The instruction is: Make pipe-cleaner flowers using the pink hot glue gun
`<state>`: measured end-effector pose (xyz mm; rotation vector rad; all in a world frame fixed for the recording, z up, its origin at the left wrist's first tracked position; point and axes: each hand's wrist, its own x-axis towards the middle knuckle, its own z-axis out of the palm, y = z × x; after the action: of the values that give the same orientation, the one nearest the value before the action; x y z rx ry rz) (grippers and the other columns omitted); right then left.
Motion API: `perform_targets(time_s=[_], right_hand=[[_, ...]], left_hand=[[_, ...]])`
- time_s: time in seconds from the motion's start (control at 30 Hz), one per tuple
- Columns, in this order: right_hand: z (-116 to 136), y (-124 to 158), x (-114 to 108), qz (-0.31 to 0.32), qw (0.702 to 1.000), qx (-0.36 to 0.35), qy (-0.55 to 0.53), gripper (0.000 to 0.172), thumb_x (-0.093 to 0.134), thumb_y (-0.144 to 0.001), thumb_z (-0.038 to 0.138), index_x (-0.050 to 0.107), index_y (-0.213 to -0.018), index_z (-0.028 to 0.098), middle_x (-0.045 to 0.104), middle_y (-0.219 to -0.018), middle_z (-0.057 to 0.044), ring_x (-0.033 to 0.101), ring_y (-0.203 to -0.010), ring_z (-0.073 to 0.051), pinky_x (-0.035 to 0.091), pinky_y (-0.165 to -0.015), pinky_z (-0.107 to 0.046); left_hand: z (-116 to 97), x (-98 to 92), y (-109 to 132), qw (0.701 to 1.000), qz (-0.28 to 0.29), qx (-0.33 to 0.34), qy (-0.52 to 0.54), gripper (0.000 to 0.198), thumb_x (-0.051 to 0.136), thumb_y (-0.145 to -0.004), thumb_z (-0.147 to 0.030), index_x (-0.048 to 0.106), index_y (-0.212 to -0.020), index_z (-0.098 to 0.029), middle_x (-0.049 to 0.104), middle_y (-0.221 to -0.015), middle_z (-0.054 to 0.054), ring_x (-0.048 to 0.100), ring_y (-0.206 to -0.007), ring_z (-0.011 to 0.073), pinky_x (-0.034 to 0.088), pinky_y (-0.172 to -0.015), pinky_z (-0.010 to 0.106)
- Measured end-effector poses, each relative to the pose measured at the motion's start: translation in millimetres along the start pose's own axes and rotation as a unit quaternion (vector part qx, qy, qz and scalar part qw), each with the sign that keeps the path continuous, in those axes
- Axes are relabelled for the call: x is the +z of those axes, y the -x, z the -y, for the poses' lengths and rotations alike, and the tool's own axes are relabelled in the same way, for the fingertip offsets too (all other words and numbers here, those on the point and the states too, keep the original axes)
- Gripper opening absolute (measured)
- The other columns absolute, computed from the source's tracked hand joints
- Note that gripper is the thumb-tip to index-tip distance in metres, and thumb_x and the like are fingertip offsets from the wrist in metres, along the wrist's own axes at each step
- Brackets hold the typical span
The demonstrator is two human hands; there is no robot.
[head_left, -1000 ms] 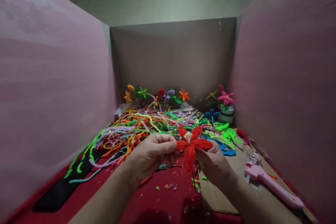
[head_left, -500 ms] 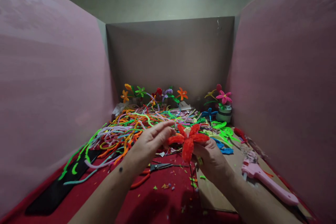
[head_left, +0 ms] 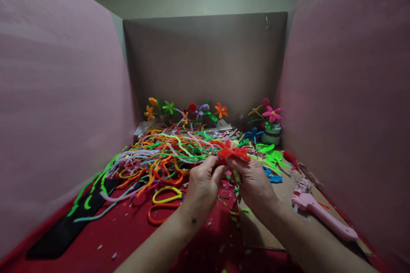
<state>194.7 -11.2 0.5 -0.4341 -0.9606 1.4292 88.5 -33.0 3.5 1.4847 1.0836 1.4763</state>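
A red pipe-cleaner flower (head_left: 232, 152) is held above the middle of the table, its petals tilted away from me. My right hand (head_left: 256, 181) grips it from below, at the base of the petals. Thumb and fingers of my left hand (head_left: 204, 181) pinch a petal on the flower's left side; the fingertips are partly hidden. Below my left forearm lie scissors with red and yellow handles (head_left: 167, 195), their blades covered by my hand. Beyond the hands spreads a pile of coloured pipe cleaners (head_left: 173, 145).
A pink glue gun (head_left: 323, 213) rests on cardboard (head_left: 259, 230) at the right. Green leaf pieces (head_left: 272, 155) and a blue flower (head_left: 254, 134) lie behind it. A black flat object (head_left: 70, 226) is at the left. Finished flowers (head_left: 221, 110) stand along the back; pink side walls enclose the table.
My left hand has moved right and closed on a petal. The flower has tipped back from facing me. More of the scissors' handles shows, and the view has shifted slightly.
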Motion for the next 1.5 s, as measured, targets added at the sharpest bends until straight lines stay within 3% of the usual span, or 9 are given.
perform_targets(time_s=[0.1,0.3,0.6,0.9,1.23,1.3,1.37,1.43,1.5], right_hand=[[-4.0,-0.3,-2.0,-0.017,0.999,-0.022,0.016,0.016,0.071,-0.064,0.018,0.072,-0.080,0.019,0.070,-0.073,-0.001,0.058,-0.070,-0.016,0.044,-0.067,-0.029],[-4.4,-3.1,-6.0,-0.029,0.998,-0.022,0.054,0.011,0.073,-0.061,0.018,0.072,-0.072,0.021,0.069,-0.070,0.001,0.056,-0.067,-0.014,0.044,-0.065,-0.027],[-3.4,-3.3,-5.9,-0.011,0.996,0.024,0.083,0.013,0.071,-0.061,0.018,0.072,-0.073,0.018,0.064,-0.061,0.002,0.050,-0.053,-0.010,0.041,-0.054,-0.024],[-2.6,0.5,-5.5,-0.077,0.995,0.060,0.022,0.014,0.074,-0.059,0.023,0.068,-0.070,0.016,0.060,-0.061,0.003,0.045,-0.050,-0.006,0.031,-0.044,-0.019],[-10.1,-1.3,-17.8,0.029,0.988,0.148,-0.044,0.013,0.072,-0.062,0.025,0.068,-0.070,0.015,0.059,-0.053,0.002,0.050,-0.046,-0.007,0.036,-0.042,-0.016],[-10.8,-0.9,-16.8,0.018,0.988,0.144,-0.050,0.011,0.071,-0.061,0.024,0.067,-0.067,0.016,0.059,-0.052,0.003,0.050,-0.045,-0.007,0.038,-0.044,-0.017],[-12.9,-0.8,-15.8,0.003,0.990,0.138,-0.041,0.010,0.070,-0.062,0.024,0.066,-0.064,0.016,0.057,-0.049,0.004,0.049,-0.043,-0.008,0.038,-0.044,-0.020],[-16.2,-1.1,-15.5,-0.008,0.993,0.113,-0.029,0.009,0.070,-0.061,0.024,0.067,-0.065,0.016,0.058,-0.051,0.003,0.049,-0.045,-0.010,0.040,-0.047,-0.023],[-20.0,-1.0,-15.6,-0.030,0.997,0.074,-0.019,0.009,0.071,-0.060,0.020,0.068,-0.068,0.017,0.062,-0.057,0.003,0.052,-0.054,-0.011,0.042,-0.056,-0.024]], left_hand=[[3.4,0.7,-1.8,1.000,-0.018,0.002,-0.012,0.011,0.062,-0.071,-0.030,0.061,-0.070,-0.019,0.055,-0.061,-0.002,0.046,-0.056,0.0102,0.036,-0.051,0.020],[0.1,6.4,-5.3,0.974,0.021,-0.159,0.161,0.021,0.063,-0.069,-0.034,0.051,-0.067,-0.018,0.037,-0.042,-0.010,0.022,-0.033,0.0024,0.018,-0.035,0.016],[4.6,0.4,-7.4,0.968,0.010,-0.168,0.186,0.024,0.066,-0.067,-0.031,0.047,-0.062,-0.017,0.038,-0.042,-0.010,0.024,-0.031,0.0005,0.017,-0.033,0.014],[1.0,4.4,-4.4,0.943,0.028,-0.213,0.255,0.019,0.065,-0.068,-0.026,0.048,-0.068,-0.017,0.040,-0.046,-0.010,0.021,-0.032,-0.0001,0.017,-0.033,0.013],[11.7,-11.8,-4.8,0.837,0.219,-0.283,0.415,0.006,0.058,-0.076,-0.017,0.052,-0.075,-0.014,0.032,-0.052,-0.009,0.013,-0.032,-0.0010,0.017,-0.028,0.010],[11.2,-12.8,-4.7,0.862,0.221,-0.267,0.371,0.009,0.058,-0.077,-0.021,0.053,-0.075,-0.014,0.033,-0.052,-0.009,0.015,-0.033,-0.0003,0.017,-0.029,0.012],[11.2,-11.7,-3.9,0.918,0.190,-0.225,0.267,0.017,0.055,-0.079,-0.030,0.054,-0.071,-0.015,0.039,-0.051,-0.007,0.022,-0.033,0.0018,0.020,-0.031,0.015],[13.1,-9.7,-2.3,0.975,0.129,-0.137,0.120,0.021,0.056,-0.077,-0.034,0.055,-0.067,-0.016,0.047,-0.054,-0.003,0.036,-0.040,0.0056,0.027,-0.037,0.017],[17.1,-8.2,-0.3,0.997,0.068,-0.032,-0.013,0.017,0.059,-0.075,-0.032,0.058,-0.065,-0.018,0.051,-0.058,-0.002,0.043,-0.050,0.0088,0.032,-0.047,0.019]])
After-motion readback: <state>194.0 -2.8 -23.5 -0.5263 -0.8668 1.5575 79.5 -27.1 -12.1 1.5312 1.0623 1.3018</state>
